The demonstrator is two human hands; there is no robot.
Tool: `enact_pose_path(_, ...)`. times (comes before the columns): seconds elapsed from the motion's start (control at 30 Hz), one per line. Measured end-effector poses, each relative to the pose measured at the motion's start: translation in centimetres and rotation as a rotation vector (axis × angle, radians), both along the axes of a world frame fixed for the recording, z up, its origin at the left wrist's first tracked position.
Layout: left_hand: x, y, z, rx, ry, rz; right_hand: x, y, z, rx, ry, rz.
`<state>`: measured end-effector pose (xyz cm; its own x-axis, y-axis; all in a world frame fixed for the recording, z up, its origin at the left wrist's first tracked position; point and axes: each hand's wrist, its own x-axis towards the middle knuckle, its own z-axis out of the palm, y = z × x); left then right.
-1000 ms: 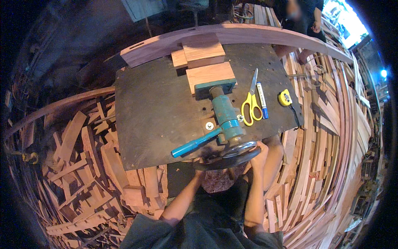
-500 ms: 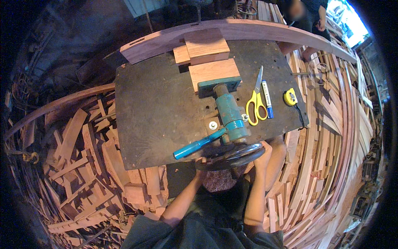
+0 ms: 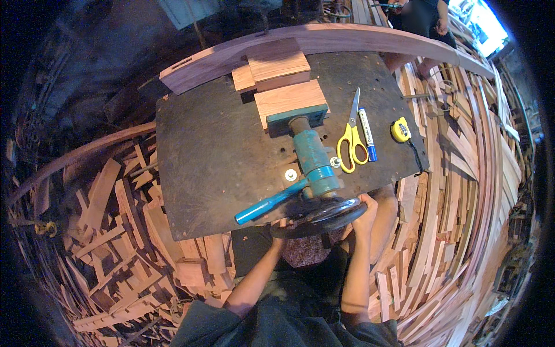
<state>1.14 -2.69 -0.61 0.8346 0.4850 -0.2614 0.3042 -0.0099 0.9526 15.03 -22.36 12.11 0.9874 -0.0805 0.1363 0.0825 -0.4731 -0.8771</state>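
Clock positions are taken from the middle of the desk (image 3: 214, 168), twelve o'clock being away from the person. A teal vice (image 3: 312, 151) lies near five o'clock, with its black handwheel (image 3: 324, 215) at the near edge. Both hands are clamped on the handwheel's rim, apart from each other: the left hand (image 3: 280, 225) at the wheel's own nine o'clock, its fingers largely hidden, and the right hand (image 3: 365, 209) at its three o'clock. A blue lever (image 3: 266, 206) projects from the vice toward eight o'clock. The vice's plate (image 3: 298, 120) touches a wooden block (image 3: 291, 97) near twelve o'clock; beyond it sits a second block (image 3: 277, 61), and a long wooden beam (image 3: 335, 36) runs along the far edge. At three o'clock lie yellow-handled scissors (image 3: 352, 141), blades toward twelve, with a white marker (image 3: 367, 134) just beside them, blue cap toward the person. Farther out, a yellow tape measure (image 3: 399, 130) rests with a dark strap toward five o'clock. Off the desk, wood offcuts (image 3: 118, 243) lie heaped at eight o'clock and timber strips (image 3: 430, 231) at four. Another person (image 3: 425, 29) is present past one o'clock.
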Motion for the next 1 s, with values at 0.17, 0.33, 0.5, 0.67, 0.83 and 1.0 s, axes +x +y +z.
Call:
enact_pose_path(0.17,0.0,0.2,-0.8,0.005,-0.021,0.010,0.0,0.1,0.4,-0.030,-0.006,-0.006)
enact_pose_path(0.33,0.1,0.2,-1.1,0.030,-0.036,0.012,0.0,0.3,0.9,-0.005,0.001,-0.013)
enact_pose_path(0.5,-0.2,0.3,-1.7,0.085,-0.062,0.025,0.0,0.1,0.3,0.029,-0.031,0.002)
enact_pose_path(0.67,-0.4,0.1,-3.7,0.642,-0.205,-0.039,0.0,-0.4,-0.9,0.045,-0.011,-0.019)
enact_pose_path(0.83,-1.3,0.7,-9.2,0.194,-0.172,0.054,0.0,0.1,-0.1,0.005,-0.033,0.028)
enact_pose_path(1.0,-1.0,0.2,-6.9,-0.081,-0.070,0.069,-0.1,-0.7,-0.2,-0.012,-0.010,-0.003)
